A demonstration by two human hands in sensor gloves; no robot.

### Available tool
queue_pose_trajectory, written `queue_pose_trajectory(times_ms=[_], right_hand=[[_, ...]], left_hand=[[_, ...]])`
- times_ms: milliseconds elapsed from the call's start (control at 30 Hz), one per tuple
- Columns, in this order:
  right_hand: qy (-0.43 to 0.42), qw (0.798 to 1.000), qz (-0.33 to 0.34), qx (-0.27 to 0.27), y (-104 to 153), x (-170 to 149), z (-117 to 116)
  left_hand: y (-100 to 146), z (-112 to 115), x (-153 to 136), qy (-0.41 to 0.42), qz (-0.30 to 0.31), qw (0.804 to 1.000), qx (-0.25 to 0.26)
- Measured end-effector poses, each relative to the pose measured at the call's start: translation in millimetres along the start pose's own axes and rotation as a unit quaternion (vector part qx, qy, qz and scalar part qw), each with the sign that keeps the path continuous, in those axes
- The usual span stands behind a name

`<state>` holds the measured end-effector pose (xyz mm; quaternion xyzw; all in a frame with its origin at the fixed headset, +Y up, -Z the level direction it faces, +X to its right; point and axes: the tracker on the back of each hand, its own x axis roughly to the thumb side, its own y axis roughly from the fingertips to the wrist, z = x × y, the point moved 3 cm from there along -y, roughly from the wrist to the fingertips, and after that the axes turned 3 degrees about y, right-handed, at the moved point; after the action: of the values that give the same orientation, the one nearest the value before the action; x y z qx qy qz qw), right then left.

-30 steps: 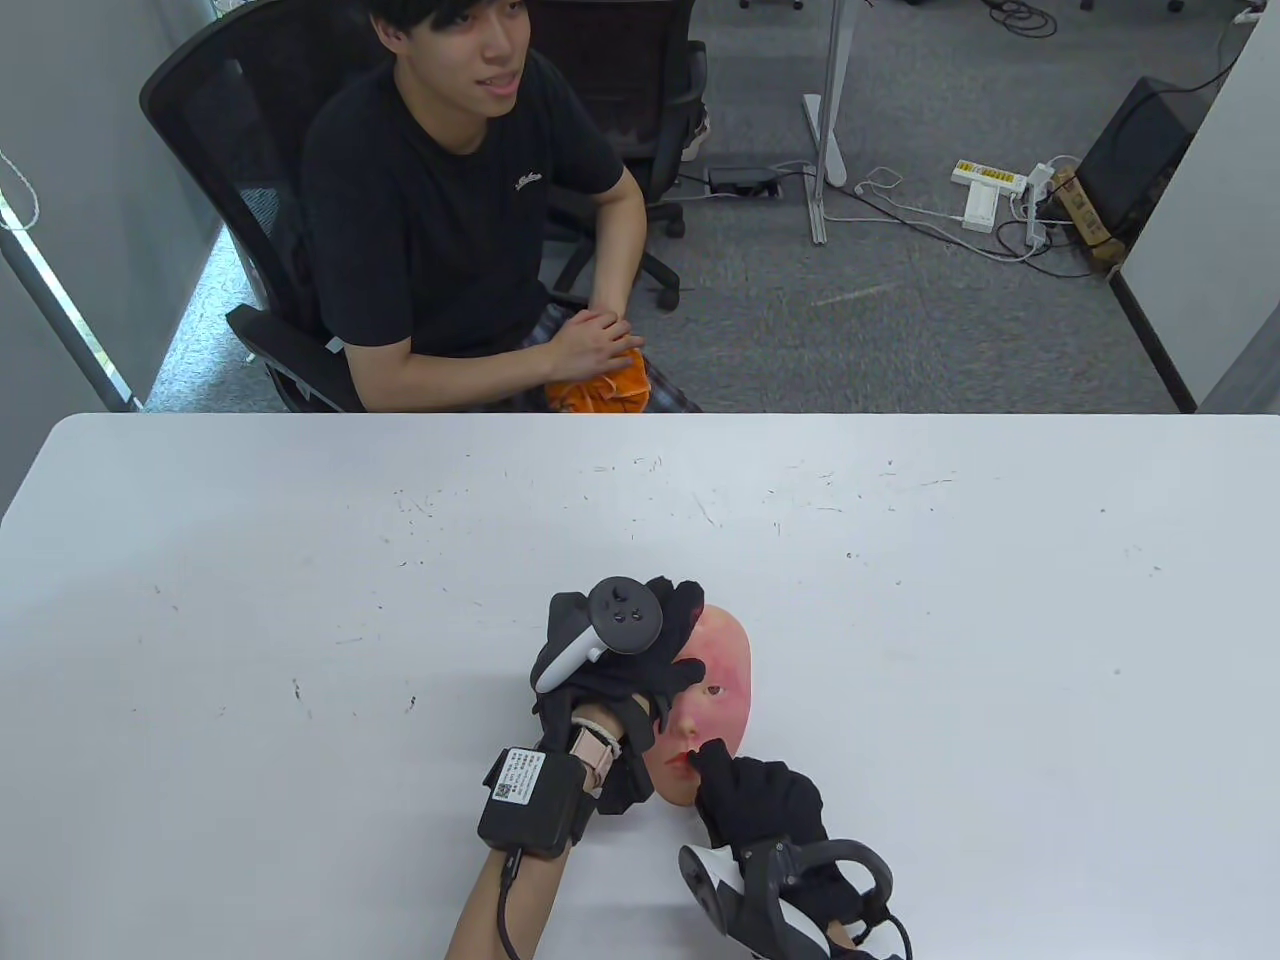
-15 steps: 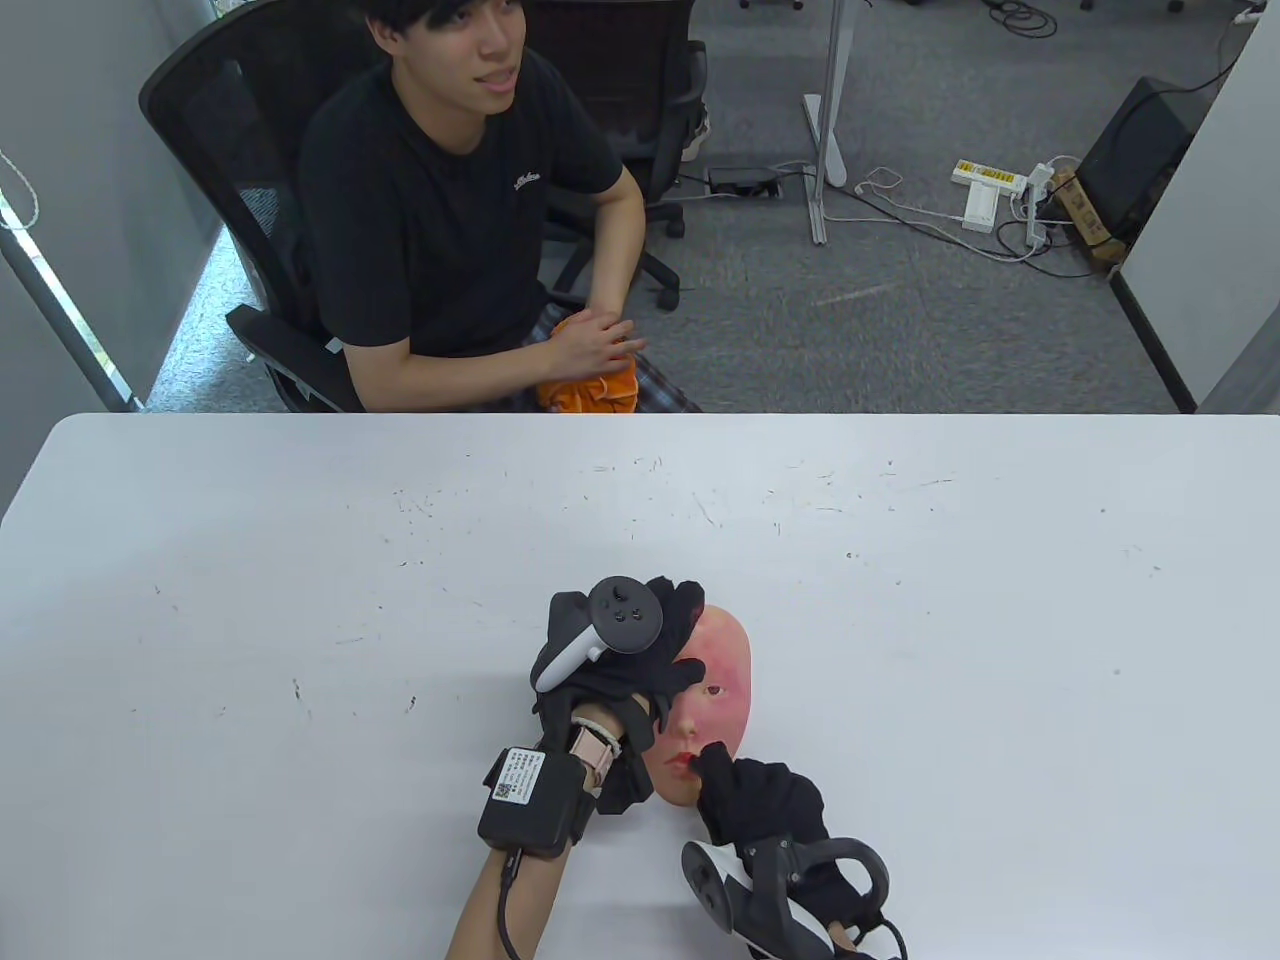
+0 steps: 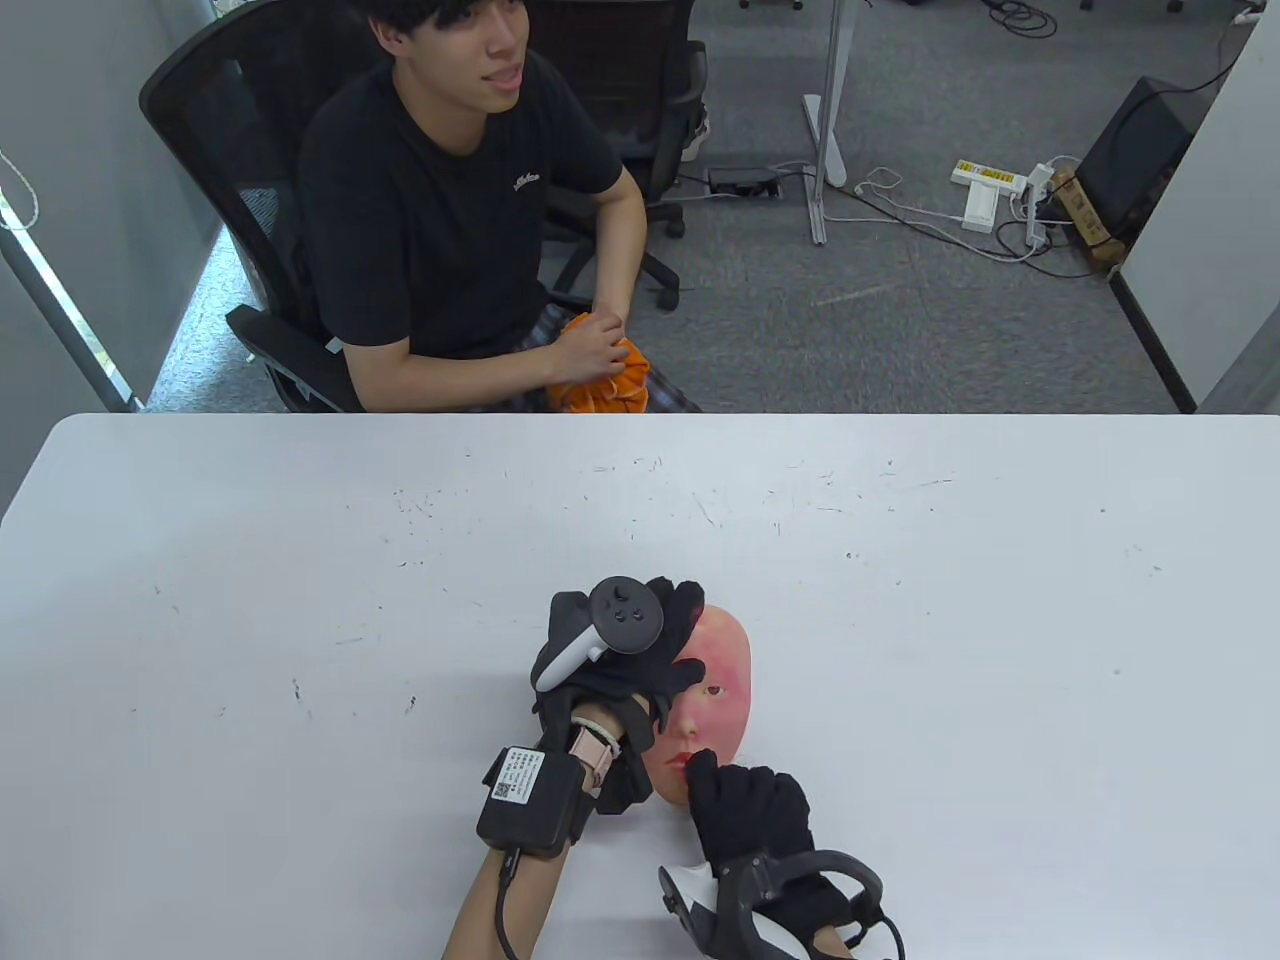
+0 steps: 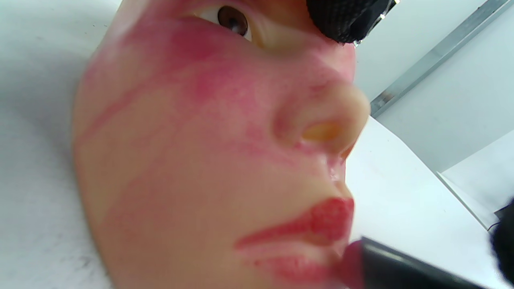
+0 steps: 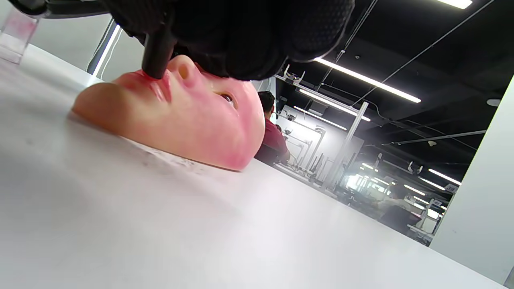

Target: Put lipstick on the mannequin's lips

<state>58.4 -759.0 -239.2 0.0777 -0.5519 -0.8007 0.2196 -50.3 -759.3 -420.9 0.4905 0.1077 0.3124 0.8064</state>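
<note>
A flesh-coloured mannequin face (image 3: 718,690) with red smears lies face-up on the white table, chin toward me. My left hand (image 3: 640,650) rests on its left side and forehead; a black fingertip (image 4: 341,20) shows by the eye. My right hand (image 3: 745,805) holds a black lipstick tube (image 5: 157,52) with its red tip pressed on the lips (image 5: 154,86). In the left wrist view the tube (image 4: 401,267) touches the lower lip (image 4: 305,271) at the corner; the upper lip (image 4: 321,222) is red.
A man in a black shirt (image 3: 450,200) sits in a chair across the table, holding an orange object (image 3: 600,385). A clear plastic cap-like piece (image 5: 18,34) stands on the table behind the chin. The table (image 3: 300,600) stretches wide on both sides.
My right hand has shifted slightly left and toward me, with the lipstick staying on the lips. My left hand and the face have not moved.
</note>
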Motion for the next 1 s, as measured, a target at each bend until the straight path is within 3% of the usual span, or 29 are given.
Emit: queue_pose_trajectory(times_ms=[267,500,800,1000], right_hand=[[0.066,0.996,0.049,-0.018,-3.6,28.4,3.9],[0.062,0.998,0.008,-0.027,3.3,8.8,1.0],[0.075,0.995,0.046,-0.052,2.0,27.1,5.8],[0.071,0.996,0.039,-0.038,8.3,16.4,2.1]], left_hand=[[0.2,0.2,0.0,-0.003,0.0,1.0,0.001],[0.2,0.5,-0.1,-0.002,0.001,1.0,0.001],[0.2,0.6,-0.5,0.0,0.003,1.0,-0.001],[0.3,0.6,-0.8,0.002,0.004,1.0,0.0]])
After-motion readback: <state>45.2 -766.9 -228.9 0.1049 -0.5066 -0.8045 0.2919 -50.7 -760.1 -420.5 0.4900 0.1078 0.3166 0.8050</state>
